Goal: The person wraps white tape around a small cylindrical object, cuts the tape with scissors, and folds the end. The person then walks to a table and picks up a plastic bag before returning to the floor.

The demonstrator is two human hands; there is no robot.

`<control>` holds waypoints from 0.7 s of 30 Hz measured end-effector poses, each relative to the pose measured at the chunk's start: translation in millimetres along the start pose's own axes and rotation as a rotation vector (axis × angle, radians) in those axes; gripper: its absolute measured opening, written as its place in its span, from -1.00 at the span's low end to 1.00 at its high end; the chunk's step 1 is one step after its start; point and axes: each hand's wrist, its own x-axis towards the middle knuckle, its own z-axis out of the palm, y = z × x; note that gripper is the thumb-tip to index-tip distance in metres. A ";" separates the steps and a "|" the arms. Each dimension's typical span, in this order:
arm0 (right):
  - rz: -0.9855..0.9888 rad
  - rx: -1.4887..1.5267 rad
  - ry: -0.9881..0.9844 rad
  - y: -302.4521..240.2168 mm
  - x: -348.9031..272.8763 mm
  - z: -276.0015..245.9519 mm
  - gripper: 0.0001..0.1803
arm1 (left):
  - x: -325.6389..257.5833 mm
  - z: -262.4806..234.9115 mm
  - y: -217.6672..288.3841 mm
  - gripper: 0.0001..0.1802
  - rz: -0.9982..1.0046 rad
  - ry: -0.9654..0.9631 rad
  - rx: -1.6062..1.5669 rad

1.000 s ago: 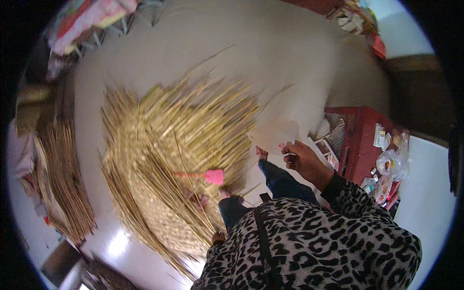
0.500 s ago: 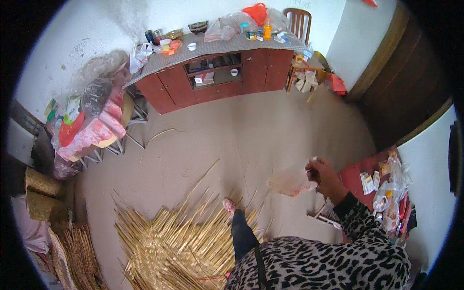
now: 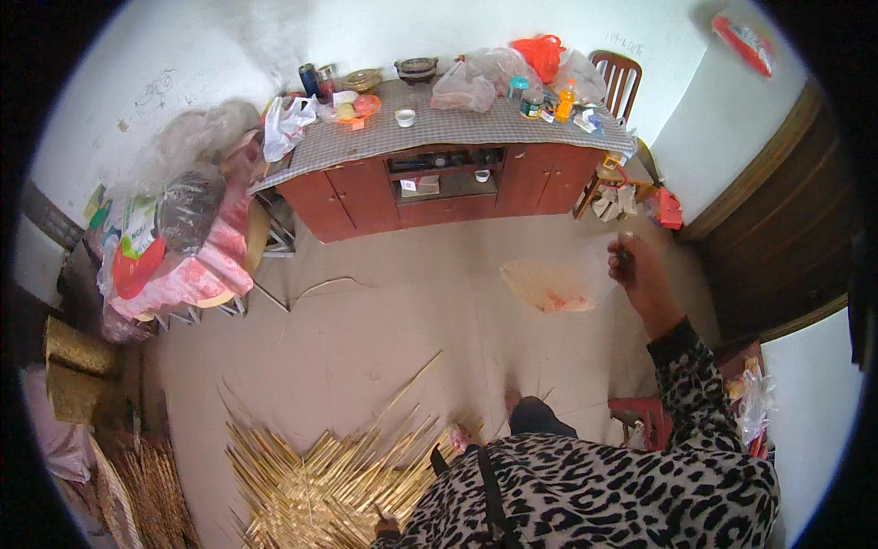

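Note:
My right hand (image 3: 633, 268) is raised ahead of me, its fingers closed on the top of a thin clear plastic bag (image 3: 547, 282). The bag hangs to the left of the hand above the floor, with small reddish bits low inside it. A little of my left hand (image 3: 388, 528) shows at the lower edge, beside a partly woven mat of split bamboo or straw strips (image 3: 311, 494). Its fingers are mostly hidden. Long loose ends of the strips fan out across the floor toward the far side.
A red cabinet (image 3: 347, 201) with a checked cloth stands along the far wall, bearing bags, bottles and bowls. At left is a table with a pink cloth (image 3: 206, 265). A wooden chair (image 3: 617, 82) stands far right, a red stool (image 3: 645, 416) near right. Bundled strips (image 3: 151, 485) lie near left.
My right hand has moved farther forward with the plastic bag, which hangs more spread out. Part of my left hand has come into view by the mat, and the whole view has shifted.

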 end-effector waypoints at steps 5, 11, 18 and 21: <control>-0.036 -0.040 -0.133 -28.0 117.3 60.0 -0.80 | 23.7 -47.9 62.2 -0.71 -0.046 0.070 -0.040; -0.041 0.050 -0.266 -55.4 276.7 121.9 -0.79 | 3.5 -37.5 196.7 -0.73 -0.013 0.119 -0.090; -0.074 -0.014 -0.251 -74.3 415.1 203.7 -0.81 | 9.3 -14.8 327.8 -0.75 0.014 0.117 -0.191; -0.148 -0.093 -0.312 -85.7 460.7 239.1 -0.80 | 31.3 -21.6 362.2 -0.76 -0.004 0.135 -0.238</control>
